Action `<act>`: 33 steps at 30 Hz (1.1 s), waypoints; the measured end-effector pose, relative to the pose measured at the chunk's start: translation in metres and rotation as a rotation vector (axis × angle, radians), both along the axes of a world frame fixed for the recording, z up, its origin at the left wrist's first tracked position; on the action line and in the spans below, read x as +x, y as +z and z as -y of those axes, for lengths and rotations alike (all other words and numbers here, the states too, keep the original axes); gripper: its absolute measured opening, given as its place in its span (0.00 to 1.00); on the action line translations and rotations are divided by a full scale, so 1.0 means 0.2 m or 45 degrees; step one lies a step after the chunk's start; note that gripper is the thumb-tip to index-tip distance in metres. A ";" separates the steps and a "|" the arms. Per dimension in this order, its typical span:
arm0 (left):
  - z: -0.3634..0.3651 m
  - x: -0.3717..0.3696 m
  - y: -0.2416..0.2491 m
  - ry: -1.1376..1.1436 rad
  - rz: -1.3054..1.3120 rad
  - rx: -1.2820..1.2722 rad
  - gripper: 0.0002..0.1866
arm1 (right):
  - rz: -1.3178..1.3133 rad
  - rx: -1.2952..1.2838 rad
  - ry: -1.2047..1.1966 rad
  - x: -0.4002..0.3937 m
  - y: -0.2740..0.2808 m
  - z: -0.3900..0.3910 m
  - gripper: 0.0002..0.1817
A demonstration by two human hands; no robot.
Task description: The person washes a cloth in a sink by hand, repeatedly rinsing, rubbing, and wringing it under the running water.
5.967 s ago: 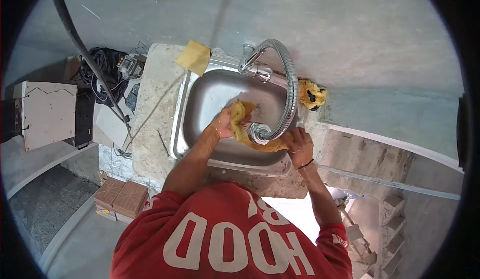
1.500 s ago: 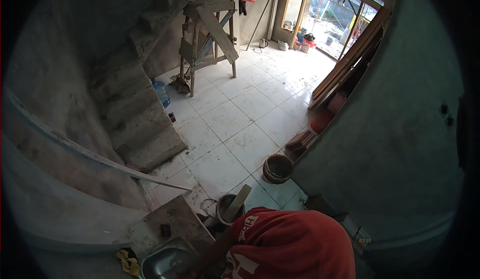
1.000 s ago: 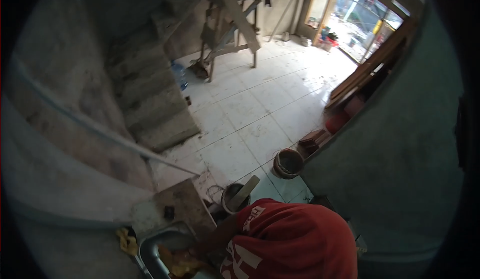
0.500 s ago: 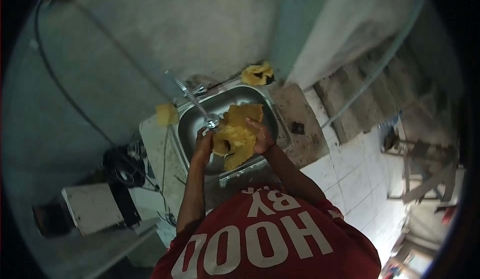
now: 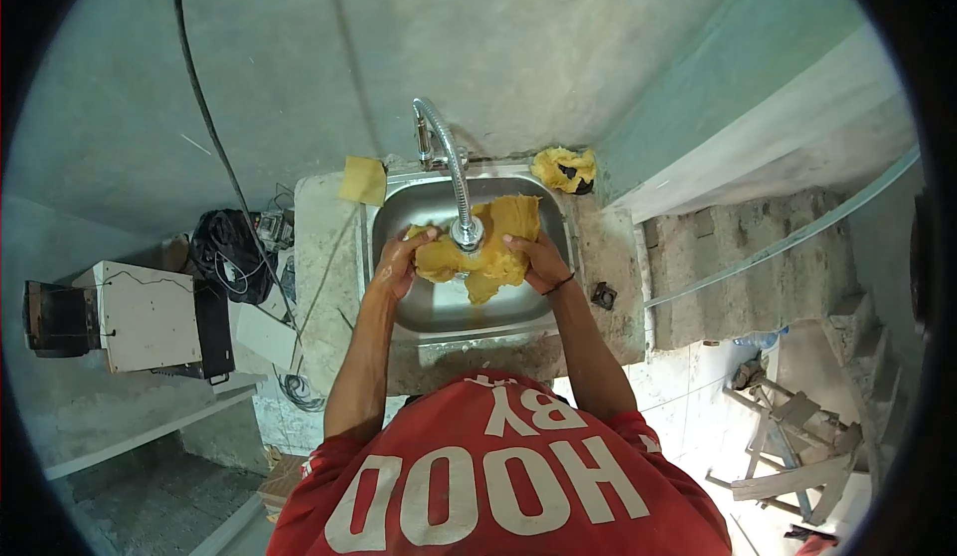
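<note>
A ragged yellow sponge sheet [image 5: 510,232] is stretched between my hands over the steel sink [image 5: 439,315]. My left hand [image 5: 397,265] grips its left edge, thumb on top. At the right side, my right hand [image 5: 538,261] pinches it with the thumb on the upper face; the fingers underneath are hidden. Directly above the sheet hangs the head of a flexible chrome faucet [image 5: 458,172], covering its middle. Whether water is running is hard to make out.
A square yellow sponge [image 5: 364,180] lies at the sink's back left corner. Crumpled yellow material with black parts [image 5: 564,170] sits at the back right. A small dark object [image 5: 603,296] rests on the right counter. Left are a black bag [image 5: 231,249] and a white box [image 5: 148,317].
My head view has levelled and shifted. The sheet, still in both hands, is now under the faucet head instead of beside it, and is held wider and flatter.
</note>
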State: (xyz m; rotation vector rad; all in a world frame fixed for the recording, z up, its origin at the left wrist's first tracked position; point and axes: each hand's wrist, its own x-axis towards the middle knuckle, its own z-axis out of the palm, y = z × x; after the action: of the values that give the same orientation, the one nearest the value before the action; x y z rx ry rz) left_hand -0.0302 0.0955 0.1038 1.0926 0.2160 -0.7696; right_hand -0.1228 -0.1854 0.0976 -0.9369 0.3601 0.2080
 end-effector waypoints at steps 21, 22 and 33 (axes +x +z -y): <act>-0.33 -0.24 -0.09 -0.085 -0.071 0.124 0.31 | -0.291 -0.017 0.221 -0.18 -0.10 -0.23 0.32; -0.36 -0.26 -0.12 -0.076 -0.077 0.128 0.31 | -0.232 0.023 0.172 -0.17 -0.10 -0.26 0.32; -0.33 -0.32 -0.13 0.187 -0.237 0.048 0.34 | -0.222 0.054 0.062 -0.14 -0.12 -0.30 0.25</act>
State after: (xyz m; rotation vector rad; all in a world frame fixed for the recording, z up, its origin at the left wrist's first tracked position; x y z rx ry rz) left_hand -0.0932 0.1611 0.0782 1.0287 0.4649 -0.7371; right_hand -0.1511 -0.1245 0.0740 -0.8883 0.4919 0.3424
